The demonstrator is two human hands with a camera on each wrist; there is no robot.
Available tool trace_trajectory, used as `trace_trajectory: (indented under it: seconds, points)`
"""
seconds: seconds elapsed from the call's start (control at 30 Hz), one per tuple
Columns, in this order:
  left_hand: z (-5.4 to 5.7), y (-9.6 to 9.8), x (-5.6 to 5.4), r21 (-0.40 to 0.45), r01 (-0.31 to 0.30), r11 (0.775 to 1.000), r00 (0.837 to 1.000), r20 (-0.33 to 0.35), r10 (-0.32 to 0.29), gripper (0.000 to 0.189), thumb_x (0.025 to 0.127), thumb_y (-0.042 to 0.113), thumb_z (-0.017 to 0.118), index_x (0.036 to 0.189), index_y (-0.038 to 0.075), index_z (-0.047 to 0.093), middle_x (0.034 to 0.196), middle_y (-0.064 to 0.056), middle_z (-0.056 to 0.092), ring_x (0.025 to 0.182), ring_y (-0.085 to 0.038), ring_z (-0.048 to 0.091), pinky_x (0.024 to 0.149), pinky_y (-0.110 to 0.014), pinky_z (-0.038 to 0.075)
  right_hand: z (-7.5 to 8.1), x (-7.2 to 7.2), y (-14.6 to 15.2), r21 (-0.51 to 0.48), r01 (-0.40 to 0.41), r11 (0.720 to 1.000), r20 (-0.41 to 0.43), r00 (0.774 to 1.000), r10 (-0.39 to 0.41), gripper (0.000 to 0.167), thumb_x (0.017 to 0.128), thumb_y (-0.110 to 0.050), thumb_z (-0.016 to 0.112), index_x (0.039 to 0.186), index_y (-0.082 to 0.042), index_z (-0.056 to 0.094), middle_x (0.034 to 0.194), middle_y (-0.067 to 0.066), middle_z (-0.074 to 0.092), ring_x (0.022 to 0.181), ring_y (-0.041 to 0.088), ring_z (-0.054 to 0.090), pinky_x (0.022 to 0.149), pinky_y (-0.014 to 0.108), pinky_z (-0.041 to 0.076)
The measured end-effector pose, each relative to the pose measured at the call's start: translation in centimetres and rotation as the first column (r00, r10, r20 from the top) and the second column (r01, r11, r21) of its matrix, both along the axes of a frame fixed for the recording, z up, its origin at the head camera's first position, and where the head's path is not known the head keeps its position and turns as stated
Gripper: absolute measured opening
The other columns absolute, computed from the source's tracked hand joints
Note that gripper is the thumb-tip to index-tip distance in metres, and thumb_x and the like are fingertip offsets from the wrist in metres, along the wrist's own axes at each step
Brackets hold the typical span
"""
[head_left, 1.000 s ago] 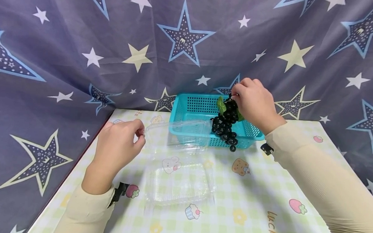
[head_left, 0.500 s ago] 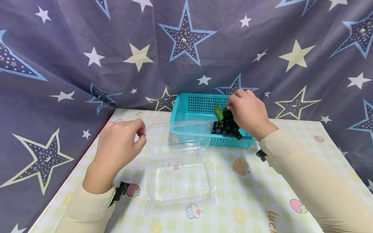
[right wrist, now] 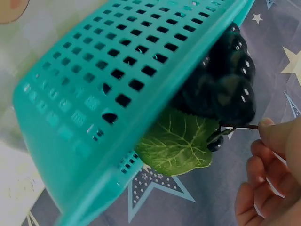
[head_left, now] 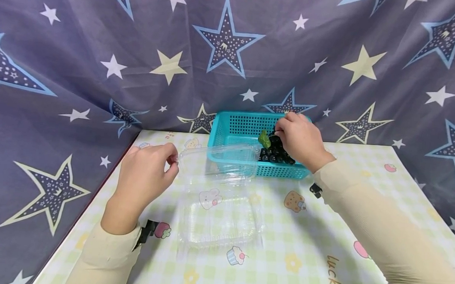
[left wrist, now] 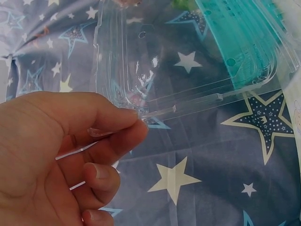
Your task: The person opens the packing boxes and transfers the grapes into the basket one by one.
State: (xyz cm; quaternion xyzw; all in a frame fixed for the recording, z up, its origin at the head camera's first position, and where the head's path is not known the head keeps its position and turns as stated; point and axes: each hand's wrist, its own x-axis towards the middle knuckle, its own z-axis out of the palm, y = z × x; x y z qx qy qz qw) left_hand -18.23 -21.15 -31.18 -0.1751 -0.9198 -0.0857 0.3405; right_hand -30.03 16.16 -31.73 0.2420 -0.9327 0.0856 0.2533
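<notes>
My left hand (head_left: 146, 172) pinches the corner of the raised lid of a clear plastic clamshell box (head_left: 223, 221), between thumb and index finger in the left wrist view. The box's bottom half lies flat on the tablecloth. My right hand (head_left: 301, 139) holds a bunch of black grapes (head_left: 274, 153) by its thin brown stem (right wrist: 244, 126), thumb and fingers closed on the stem's end. A green leaf (right wrist: 181, 141) hangs from the bunch. The grapes sit down inside the turquoise basket (head_left: 228, 129), partly hidden by its front wall and my hand.
The basket stands at the table's back edge against a dark curtain (head_left: 139, 47) printed with stars. The see-through lid overlaps the basket's front left in the head view. A checked tablecloth (head_left: 267, 268) with cartoon prints covers the table.
My right hand has lowered the grapes from over the basket's front rim down into the basket, moving slightly left. My left hand and the clamshell box have stayed in place.
</notes>
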Motion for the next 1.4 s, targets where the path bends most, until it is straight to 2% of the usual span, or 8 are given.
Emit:
trace_trajectory:
  seconds: [0.23,0.47,0.57,0.7,0.87,1.0,1.23,1.4]
  points:
    - [0.0,0.1,0.0,0.004,0.005,1.0,1.0,0.011,-0.005,0.013,0.079,0.005,0.066,0.078,0.018,0.063,0.064,0.003,0.065,0.056,-0.019,0.054,0.062,-0.038,0.033,-1.4,-0.3,-0.7,-0.041,-0.051,0.998,-0.006,0.999,0.051,0.007,0.101,-0.014,0.067,0.102,-0.012,0.074,0.106,0.007,0.067,0.095,0.029,0.059,0.081,0.043,0.054]
    - [0.1,0.1,-0.1,0.004,0.008,1.0,1.0,0.004,-0.008,0.011,0.08,0.006,0.067,0.079,0.017,0.064,0.066,0.002,0.066,0.057,-0.02,0.056,0.063,-0.039,0.035,-1.7,-0.6,-1.0,-0.064,-0.076,0.995,-0.027,0.997,0.074,0.007,0.1,-0.014,0.069,0.104,-0.014,0.074,0.108,0.007,0.067,0.095,0.028,0.059,0.081,0.042,0.053]
    - [0.2,0.1,-0.1,0.005,0.013,1.0,1.0,-0.007,-0.013,0.011,0.08,0.005,0.067,0.079,0.016,0.064,0.066,0.001,0.066,0.055,-0.02,0.056,0.062,-0.039,0.035,-1.7,-0.7,-0.8,-0.063,-0.064,0.996,-0.054,0.997,0.061,0.007,0.098,-0.016,0.071,0.104,-0.014,0.076,0.106,0.007,0.069,0.092,0.03,0.061,0.078,0.045,0.051]
    - [0.3,0.0,-0.1,0.005,0.018,1.0,1.0,-0.012,-0.018,0.011,0.08,0.005,0.067,0.079,0.016,0.065,0.066,0.001,0.066,0.056,-0.02,0.056,0.062,-0.039,0.034,-1.6,-0.6,-0.2,-0.07,-0.008,0.998,-0.067,0.998,0.003,0.008,0.097,-0.02,0.073,0.103,-0.016,0.077,0.103,0.006,0.07,0.088,0.031,0.061,0.074,0.049,0.043]
    - [0.3,0.0,-0.1,0.004,0.013,1.0,1.0,-0.007,-0.013,0.011,0.08,0.006,0.067,0.079,0.016,0.065,0.066,0.001,0.066,0.056,-0.021,0.056,0.062,-0.038,0.034,-1.5,-0.6,1.1,-0.083,0.107,0.991,0.028,0.994,-0.105,0.008,0.098,-0.023,0.071,0.103,-0.019,0.076,0.104,0.005,0.067,0.09,0.032,0.057,0.077,0.05,0.037]
    - [0.2,0.0,-0.1,0.001,0.009,1.0,1.0,-0.003,-0.009,0.011,0.08,0.006,0.067,0.079,0.016,0.064,0.066,0.001,0.066,0.056,-0.021,0.056,0.062,-0.039,0.034,-1.8,-0.7,2.4,-0.072,0.182,0.981,0.102,0.979,-0.175,0.009,0.099,-0.024,0.071,0.104,-0.019,0.076,0.108,0.006,0.067,0.092,0.034,0.057,0.078,0.052,0.038]
    - [0.2,-0.2,-0.1,0.002,0.004,1.0,1.0,0.01,-0.004,0.011,0.08,0.006,0.067,0.079,0.017,0.064,0.065,0.002,0.065,0.055,-0.02,0.055,0.062,-0.039,0.034,-2.6,-0.7,4.4,-0.054,0.224,0.973,0.166,0.963,-0.212,0.013,0.101,-0.025,0.068,0.108,-0.016,0.075,0.111,0.011,0.066,0.093,0.037,0.057,0.076,0.053,0.039]
    - [0.1,-0.2,-0.1,0.0,0.0,1.0,1.0,0.009,0.0,0.011,0.08,0.006,0.068,0.079,0.017,0.064,0.064,0.002,0.064,0.055,-0.02,0.054,0.062,-0.039,0.034,-3.1,-0.3,5.2,-0.047,0.241,0.969,0.229,0.947,-0.225,0.016,0.101,-0.026,0.066,0.108,-0.014,0.075,0.115,0.015,0.066,0.1,0.042,0.058,0.079,0.059,0.043]
